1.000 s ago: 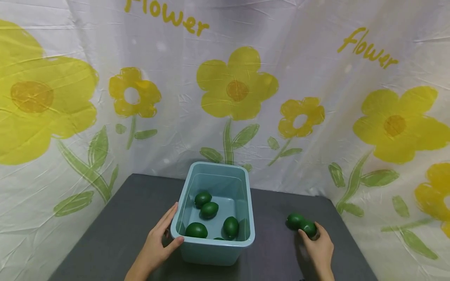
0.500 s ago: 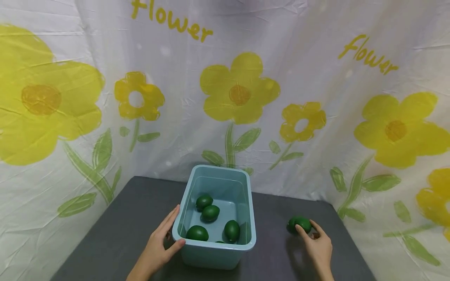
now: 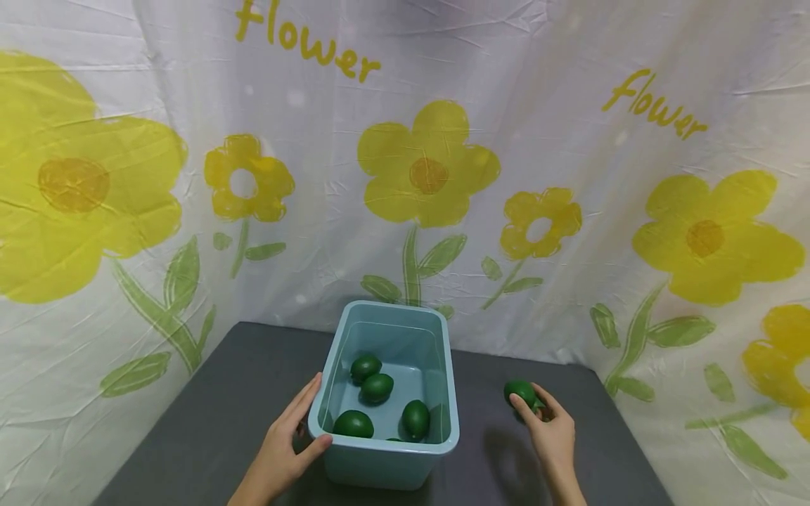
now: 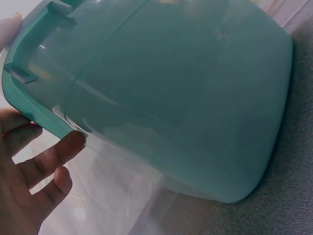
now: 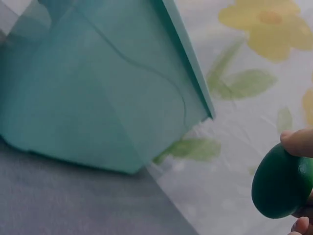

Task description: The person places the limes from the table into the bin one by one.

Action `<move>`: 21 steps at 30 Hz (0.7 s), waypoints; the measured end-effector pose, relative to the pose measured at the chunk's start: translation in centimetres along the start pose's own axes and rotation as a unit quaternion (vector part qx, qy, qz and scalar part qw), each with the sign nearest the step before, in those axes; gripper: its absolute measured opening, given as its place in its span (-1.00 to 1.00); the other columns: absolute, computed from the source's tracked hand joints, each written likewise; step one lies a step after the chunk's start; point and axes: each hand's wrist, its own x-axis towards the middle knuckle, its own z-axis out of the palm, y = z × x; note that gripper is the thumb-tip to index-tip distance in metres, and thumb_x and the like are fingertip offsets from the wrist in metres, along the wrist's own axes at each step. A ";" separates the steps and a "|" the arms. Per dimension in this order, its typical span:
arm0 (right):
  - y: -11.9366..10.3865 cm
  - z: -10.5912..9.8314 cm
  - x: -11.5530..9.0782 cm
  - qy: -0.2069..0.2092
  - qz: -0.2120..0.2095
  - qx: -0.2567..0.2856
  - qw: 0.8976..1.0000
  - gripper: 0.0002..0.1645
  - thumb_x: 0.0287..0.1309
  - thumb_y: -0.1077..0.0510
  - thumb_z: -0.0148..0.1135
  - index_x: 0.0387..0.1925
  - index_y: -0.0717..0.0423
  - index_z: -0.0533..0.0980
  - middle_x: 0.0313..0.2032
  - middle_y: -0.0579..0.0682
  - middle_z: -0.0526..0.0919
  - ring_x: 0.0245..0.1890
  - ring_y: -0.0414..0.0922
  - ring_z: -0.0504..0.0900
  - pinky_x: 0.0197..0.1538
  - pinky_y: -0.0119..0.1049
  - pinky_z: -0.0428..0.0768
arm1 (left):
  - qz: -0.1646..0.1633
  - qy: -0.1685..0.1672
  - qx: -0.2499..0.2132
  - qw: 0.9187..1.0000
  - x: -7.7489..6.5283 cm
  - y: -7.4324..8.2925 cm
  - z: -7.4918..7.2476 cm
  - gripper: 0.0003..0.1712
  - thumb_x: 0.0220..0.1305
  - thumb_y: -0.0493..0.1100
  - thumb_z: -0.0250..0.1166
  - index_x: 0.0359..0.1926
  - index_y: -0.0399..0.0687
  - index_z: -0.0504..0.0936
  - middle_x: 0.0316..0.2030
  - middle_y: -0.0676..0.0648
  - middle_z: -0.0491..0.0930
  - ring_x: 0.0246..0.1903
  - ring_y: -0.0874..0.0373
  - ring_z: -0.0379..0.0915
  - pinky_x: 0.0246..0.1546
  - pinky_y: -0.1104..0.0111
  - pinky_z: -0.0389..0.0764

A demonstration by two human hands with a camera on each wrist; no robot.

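Observation:
A light blue-green plastic box (image 3: 387,464) stands on the dark table, with several dark green limes (image 3: 376,388) inside. My left hand (image 3: 281,446) holds its near left corner, thumb on the front rim and fingers along the left side. In the left wrist view, fingertips (image 4: 73,142) touch the box wall below the rim. To the right of the box, my right hand (image 3: 552,429) grips a lime (image 3: 519,392) above the table. More green shows between its fingers; whether that is a second lime, I cannot tell. The right wrist view has the held lime (image 5: 279,183) at the right edge.
Dark grey cloth covers the table (image 3: 253,365). A white curtain (image 3: 316,246) printed with yellow flowers hangs behind it and on both sides. The box's far end stands close to the curtain.
My right hand has gripped and lifted the green lime from the table and moved left towards the box. My left hand stays on the box corner.

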 end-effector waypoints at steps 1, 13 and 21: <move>-0.3 0.1 -0.1 -0.003 -0.002 0.006 1.000 -0.04 0.25 -0.35 0.45 0.48 0.12 0.46 -0.25 -0.03 0.59 -0.28 -0.15 0.43 -0.26 -0.31 0.43 | -0.002 -0.001 0.000 1.000 0.0 0.0 0.0 -0.07 0.37 -0.04 0.44 0.65 0.03 0.25 0.57 -0.13 0.31 -0.14 0.33 0.38 -0.35 0.34 0.46; -2.3 1.5 -0.9 -0.004 -0.017 0.058 0.998 -0.12 0.22 -0.25 0.53 0.43 0.09 0.53 -0.25 -0.06 0.60 -0.30 -0.18 0.41 -0.28 -0.33 0.42 | -0.009 -0.003 0.001 1.000 0.0 -0.1 0.1 -0.07 0.37 -0.03 0.44 0.65 -0.01 0.26 0.57 -0.14 0.31 -0.16 0.34 0.38 -0.35 0.40 0.43; -3.6 2.3 -1.4 -0.007 -0.032 0.086 0.996 -0.20 0.23 -0.17 0.55 0.40 0.06 0.56 -0.27 -0.11 0.52 -0.29 -0.22 0.39 -0.27 -0.34 0.39 | 0.001 0.005 -0.001 1.000 0.0 -0.2 0.1 -0.08 0.34 -0.04 0.45 0.64 0.02 0.29 0.55 -0.13 0.34 -0.15 0.33 0.39 -0.35 0.40 0.44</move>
